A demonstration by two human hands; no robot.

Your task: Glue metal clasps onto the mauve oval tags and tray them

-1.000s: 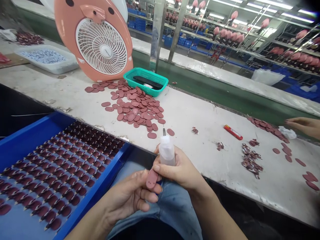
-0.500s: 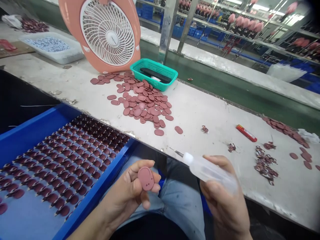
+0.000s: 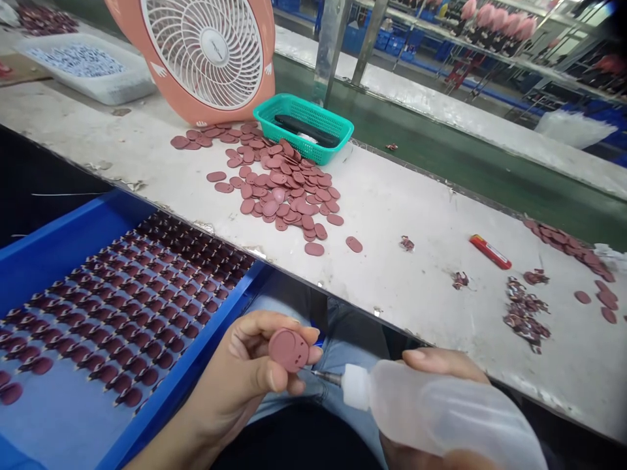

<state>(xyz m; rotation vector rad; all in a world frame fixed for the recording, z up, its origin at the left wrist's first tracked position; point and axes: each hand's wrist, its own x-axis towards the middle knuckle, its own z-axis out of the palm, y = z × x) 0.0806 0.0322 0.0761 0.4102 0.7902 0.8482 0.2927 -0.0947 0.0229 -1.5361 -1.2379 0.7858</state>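
Pinched between the thumb and fingers of my left hand (image 3: 249,365) is a reddish-brown oval disc (image 3: 288,350) with small holes, its flat face toward the camera. My right hand (image 3: 441,365) is wrapped round a translucent squeeze bottle (image 3: 441,411) with a white cap. The bottle's thin metal tip points left, close to the disc's lower right edge; whether they touch is hard to tell. A pile of similar discs (image 3: 294,186) lies on the white table (image 3: 392,196). Rows of discs with small dark figures fill much of the blue tray (image 3: 73,228) at lower left.
Behind the pile stand a pink fan (image 3: 215,52) and a green basket (image 3: 304,127) holding a black object. A red tube (image 3: 490,252), small brown-and-white parts (image 3: 526,313) and more discs (image 3: 568,245) lie right. A white tub (image 3: 93,68) sits back left.
The bottle has come down and closer to the camera, its tip now beside the disc. My left hand has tilted the disc. The view has shifted slightly.
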